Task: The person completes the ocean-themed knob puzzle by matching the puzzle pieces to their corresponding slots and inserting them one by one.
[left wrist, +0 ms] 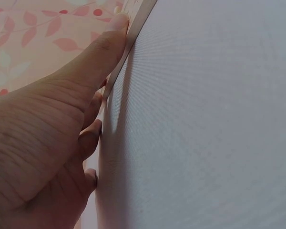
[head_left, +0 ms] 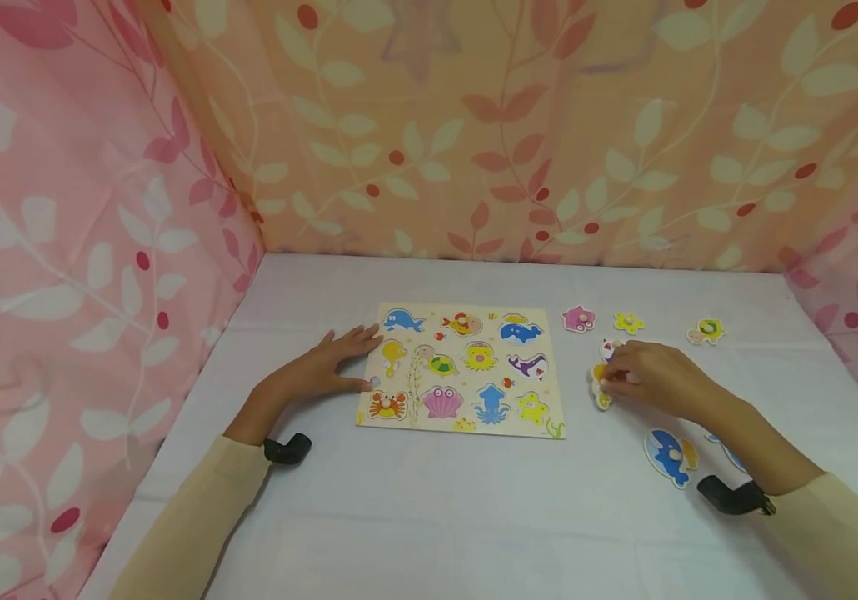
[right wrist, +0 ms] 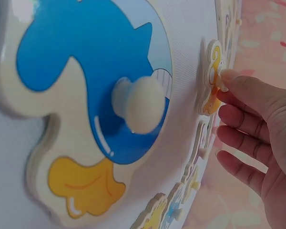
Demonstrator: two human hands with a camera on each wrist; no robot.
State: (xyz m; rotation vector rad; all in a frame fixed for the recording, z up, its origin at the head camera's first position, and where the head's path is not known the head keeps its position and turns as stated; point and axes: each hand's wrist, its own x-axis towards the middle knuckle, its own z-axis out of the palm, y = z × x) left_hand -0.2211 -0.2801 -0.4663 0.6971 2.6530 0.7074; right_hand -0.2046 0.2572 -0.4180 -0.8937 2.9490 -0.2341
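Observation:
A wooden puzzle board (head_left: 461,427) with printed sea animals lies flat on the table. A crab piece (head_left: 382,408) with a knob sits in its lower left corner. My left hand (head_left: 318,367) rests at the board's left edge, fingers spread, the thumb (left wrist: 115,28) on the rim in the left wrist view. To the right of the board, my right hand (head_left: 657,379) pinches the small knob of a yellow seahorse piece (right wrist: 212,88) between thumb and finger. The seahorse piece (head_left: 600,393) stands partly hidden by the fingertips in the head view. A purple-and-white piece (head_left: 608,347) shows just behind it.
Right of the board lie a pink piece (head_left: 579,317), a yellow star piece (head_left: 628,322) and a turtle piece (head_left: 706,331). Nearer is a blue whale piece (head_left: 667,457), with another blue-edged piece (head_left: 729,454) partly under the right forearm. Patterned cloth (head_left: 474,133) walls the back and sides.

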